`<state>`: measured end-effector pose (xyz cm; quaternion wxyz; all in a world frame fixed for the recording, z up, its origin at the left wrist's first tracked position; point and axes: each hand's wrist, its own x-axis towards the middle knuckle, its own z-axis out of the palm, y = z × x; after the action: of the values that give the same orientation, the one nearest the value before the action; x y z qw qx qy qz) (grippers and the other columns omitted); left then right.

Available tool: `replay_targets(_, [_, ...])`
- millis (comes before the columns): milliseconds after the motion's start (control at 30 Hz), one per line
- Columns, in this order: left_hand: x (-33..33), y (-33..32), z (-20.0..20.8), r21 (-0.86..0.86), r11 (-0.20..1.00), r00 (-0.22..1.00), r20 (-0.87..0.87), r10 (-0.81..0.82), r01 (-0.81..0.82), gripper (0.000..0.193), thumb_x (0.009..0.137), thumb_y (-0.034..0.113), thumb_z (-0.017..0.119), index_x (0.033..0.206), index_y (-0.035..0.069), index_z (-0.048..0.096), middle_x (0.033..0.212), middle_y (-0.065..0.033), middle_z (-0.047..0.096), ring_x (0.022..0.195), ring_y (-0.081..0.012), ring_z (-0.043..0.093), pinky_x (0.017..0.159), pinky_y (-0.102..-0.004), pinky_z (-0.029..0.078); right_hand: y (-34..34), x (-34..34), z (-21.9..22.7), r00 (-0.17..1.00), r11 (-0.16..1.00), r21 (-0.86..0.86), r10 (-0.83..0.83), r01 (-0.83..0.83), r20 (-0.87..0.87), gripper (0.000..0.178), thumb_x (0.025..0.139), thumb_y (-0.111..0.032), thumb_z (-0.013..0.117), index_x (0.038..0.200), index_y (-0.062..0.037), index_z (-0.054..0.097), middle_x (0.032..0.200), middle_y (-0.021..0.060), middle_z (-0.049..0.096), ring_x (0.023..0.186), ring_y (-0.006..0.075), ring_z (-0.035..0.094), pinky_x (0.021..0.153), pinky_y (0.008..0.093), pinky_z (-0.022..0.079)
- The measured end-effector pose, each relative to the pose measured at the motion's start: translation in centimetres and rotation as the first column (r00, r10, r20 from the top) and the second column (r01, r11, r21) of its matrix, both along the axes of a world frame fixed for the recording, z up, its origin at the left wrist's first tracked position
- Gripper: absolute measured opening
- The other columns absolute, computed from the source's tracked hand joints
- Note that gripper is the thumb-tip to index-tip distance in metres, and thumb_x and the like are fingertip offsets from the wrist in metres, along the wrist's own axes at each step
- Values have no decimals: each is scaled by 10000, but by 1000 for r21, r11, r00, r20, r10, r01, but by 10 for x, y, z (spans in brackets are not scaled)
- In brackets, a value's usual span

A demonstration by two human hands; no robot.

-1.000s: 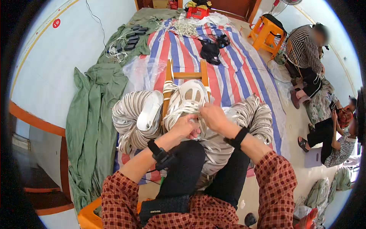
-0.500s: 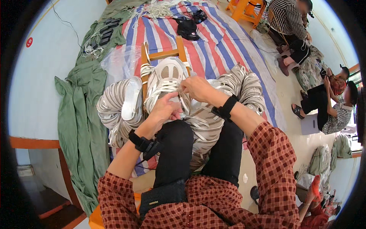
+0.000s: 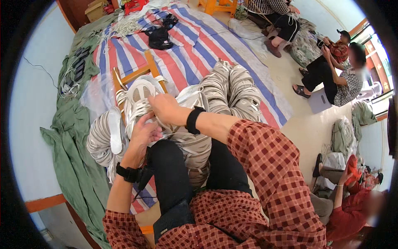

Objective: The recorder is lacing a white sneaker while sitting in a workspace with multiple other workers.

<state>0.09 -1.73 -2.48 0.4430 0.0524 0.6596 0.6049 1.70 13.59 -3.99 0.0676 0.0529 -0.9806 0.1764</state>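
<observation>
A beige and white sneaker (image 3: 140,92) points away from me on a wooden frame (image 3: 134,75), white laces crossing its front. My right hand (image 3: 165,110) lies over the sneaker's right side. Its fingertips are pinched at the laces and partly hidden behind the hand. Just below, my left hand (image 3: 145,132) reaches up to the lacing, index finger stretched out and the others loosely bent apart. Nested shoe uppers (image 3: 100,139) lie in a curved stack to the left, with a white sole side showing. Another stack (image 3: 190,145) lies between my knees.
More stacked uppers (image 3: 215,88) rest to the right on the striped sheet (image 3: 186,54). Green cloth (image 3: 74,145) runs along the left wall. A black bag (image 3: 159,39) and white laces (image 3: 126,28) lie farther back. Seated co-workers (image 3: 346,79) are at the right.
The whole view has turned, so the sneaker and frame sit farther left and more people show at the right. My hands stay at the lacing, the right one now more over the sneaker.
</observation>
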Motion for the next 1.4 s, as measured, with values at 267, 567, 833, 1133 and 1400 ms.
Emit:
replay_targets(267, [13,0,10,28,998,996,-69,52,-50,385,853,85,523,1196,-23,385,841,-115,613,655,-187,642,557,-256,509,0,5,1,988,981,-117,-153,155,27,104,736,-116,580,814,-49,592,773,193,624,729,370,617,617,454,484])
replay_targets(567, [-47,-72,43,14,967,655,-733,184,-255,66,808,45,548,826,-5,587,727,-65,616,659,-134,623,599,-241,479,-26,-1,9,993,995,-101,12,-24,-114,120,780,-154,576,824,-46,606,798,149,611,770,351,591,670,419,467])
replay_targets(833, [-48,-47,3,-161,964,528,-849,-26,-211,71,742,83,572,783,30,596,720,-128,596,667,-241,594,627,-338,464,-11,-28,8,923,703,-611,-183,364,339,206,726,-200,567,725,-9,646,687,147,644,701,283,633,667,362,496])
replay_targets(1133, [-61,-21,12,-613,783,-62,-782,-620,-105,72,730,54,552,795,47,579,766,-133,560,753,-312,594,640,-392,471,-10,-28,4,942,769,-563,-155,305,299,203,729,-189,565,732,-4,649,699,165,640,693,275,633,669,341,491])
replay_targets(1400, [-37,-17,16,-650,752,-44,-753,-657,-108,131,756,84,574,861,25,522,815,-146,526,772,-338,576,631,-417,480,13,3,18,955,892,-340,-282,298,95,325,765,-288,607,760,37,614,719,229,614,734,351,622,667,411,488])
